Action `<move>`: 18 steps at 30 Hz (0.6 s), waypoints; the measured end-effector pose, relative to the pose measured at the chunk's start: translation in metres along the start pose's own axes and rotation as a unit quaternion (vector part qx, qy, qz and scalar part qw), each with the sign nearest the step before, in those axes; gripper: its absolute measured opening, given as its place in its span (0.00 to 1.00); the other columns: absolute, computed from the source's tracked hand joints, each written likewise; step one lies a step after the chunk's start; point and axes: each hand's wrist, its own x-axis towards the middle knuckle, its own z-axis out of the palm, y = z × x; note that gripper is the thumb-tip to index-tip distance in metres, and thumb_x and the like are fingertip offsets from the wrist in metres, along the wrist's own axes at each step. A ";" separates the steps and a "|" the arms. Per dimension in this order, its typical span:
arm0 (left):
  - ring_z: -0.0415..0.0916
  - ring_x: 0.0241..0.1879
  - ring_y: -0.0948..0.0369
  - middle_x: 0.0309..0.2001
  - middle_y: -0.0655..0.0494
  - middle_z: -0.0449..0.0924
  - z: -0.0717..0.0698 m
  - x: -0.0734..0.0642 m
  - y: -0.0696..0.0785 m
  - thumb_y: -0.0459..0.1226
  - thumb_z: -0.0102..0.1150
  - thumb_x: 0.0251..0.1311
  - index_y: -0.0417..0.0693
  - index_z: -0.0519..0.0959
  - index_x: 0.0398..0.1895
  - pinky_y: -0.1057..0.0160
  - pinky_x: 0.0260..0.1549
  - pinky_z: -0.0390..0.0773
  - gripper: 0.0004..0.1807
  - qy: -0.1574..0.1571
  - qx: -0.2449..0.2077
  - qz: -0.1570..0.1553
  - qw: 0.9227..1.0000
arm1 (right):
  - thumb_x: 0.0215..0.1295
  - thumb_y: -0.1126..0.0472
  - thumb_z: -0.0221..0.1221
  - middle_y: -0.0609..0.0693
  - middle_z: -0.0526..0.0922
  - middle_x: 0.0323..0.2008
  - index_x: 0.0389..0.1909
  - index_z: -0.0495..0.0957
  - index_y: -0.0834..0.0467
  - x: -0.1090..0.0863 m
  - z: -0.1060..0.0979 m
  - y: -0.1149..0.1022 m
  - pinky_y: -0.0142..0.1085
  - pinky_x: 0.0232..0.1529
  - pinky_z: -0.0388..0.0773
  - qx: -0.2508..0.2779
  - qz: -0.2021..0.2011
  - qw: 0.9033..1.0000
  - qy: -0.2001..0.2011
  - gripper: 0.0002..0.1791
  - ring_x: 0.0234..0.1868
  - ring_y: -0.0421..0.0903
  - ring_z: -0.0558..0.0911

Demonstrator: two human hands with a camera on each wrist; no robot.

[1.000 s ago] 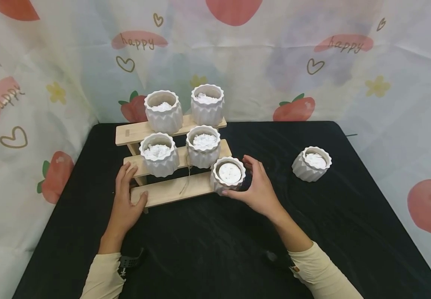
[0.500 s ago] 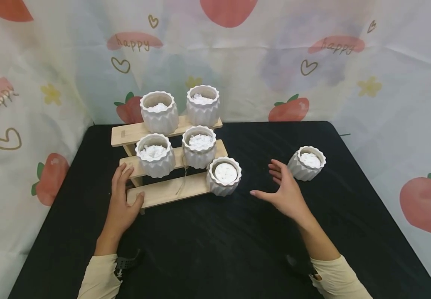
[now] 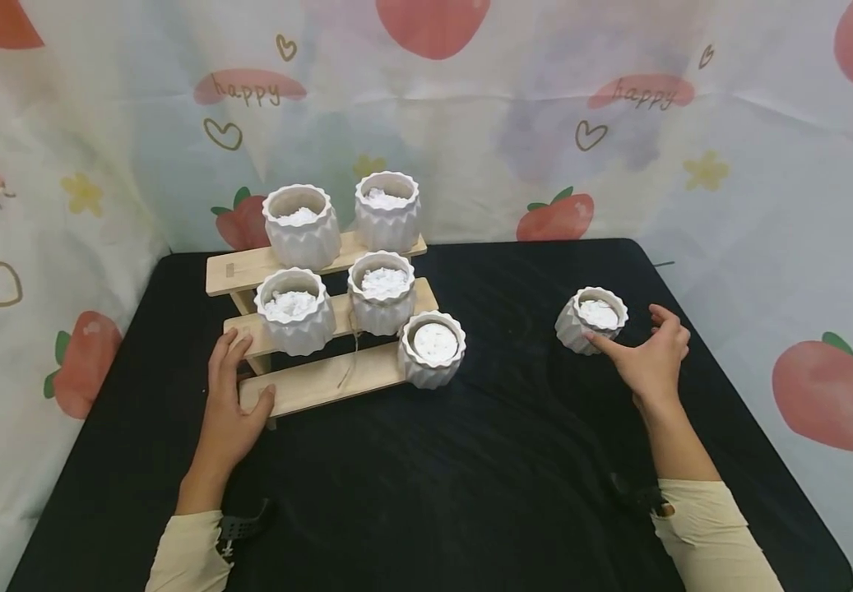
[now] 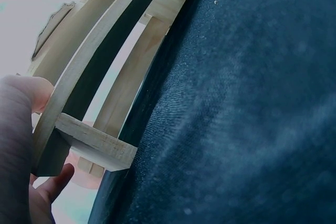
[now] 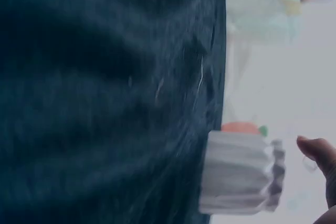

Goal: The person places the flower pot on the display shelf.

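Note:
A tiered wooden stand (image 3: pixel 308 390) with three steps bears white scalloped pots, each with white filling inside. My left hand (image 3: pixel 228 415) holds the stand's left end, thumb on the lowest step. In the left wrist view, thumb and fingers lie on either side of that board (image 4: pixel 79 77). At the right, a lone white pot (image 3: pixel 571 327) sits on the black cloth. My right hand (image 3: pixel 651 362) is beside it with fingers spread, the thumb overlapping its rim in the head view. From the right wrist, a gap shows between the thumb (image 5: pixel 317 150) and the pot (image 5: pixel 236 174).
Two pots stand on the top step, two on the middle step, and one pot (image 3: pixel 432 362) at the lowest step's right end. A thin string (image 3: pixel 349 370) hangs over the lower steps. A printed curtain (image 3: pixel 470 148) rises behind the black-covered table (image 3: pixel 433 493).
My right hand has let go of the pot on the lowest step and moved right to the lone pot. My left hand has stayed on the stand. The head view has shifted slightly.

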 end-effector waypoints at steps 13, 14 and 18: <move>0.49 0.76 0.47 0.82 0.56 0.43 -0.002 -0.003 -0.002 0.25 0.64 0.58 0.54 0.58 0.81 0.33 0.59 0.63 0.47 0.001 -0.002 -0.005 1.000 | 0.60 0.50 0.75 0.60 0.51 0.80 0.84 0.43 0.56 0.027 0.006 0.011 0.57 0.69 0.62 0.090 0.062 0.983 -0.146 0.62 0.77 0.60 0.57; 0.49 0.76 0.47 0.82 0.56 0.43 -0.002 -0.003 -0.003 0.25 0.64 0.58 0.54 0.58 0.81 0.33 0.59 0.63 0.47 0.000 -0.002 -0.003 1.000 | 0.60 0.50 0.75 0.60 0.53 0.79 0.84 0.44 0.55 0.028 0.008 0.011 0.56 0.68 0.63 0.085 0.058 0.984 -0.143 0.61 0.77 0.59 0.58; 0.48 0.76 0.47 0.82 0.56 0.43 0.000 -0.002 -0.002 0.26 0.64 0.59 0.54 0.58 0.81 0.33 0.60 0.63 0.47 -0.004 -0.007 0.001 1.000 | 0.60 0.49 0.75 0.60 0.58 0.77 0.84 0.46 0.54 0.031 0.014 0.010 0.55 0.66 0.65 0.069 0.050 0.988 -0.127 0.60 0.72 0.58 0.63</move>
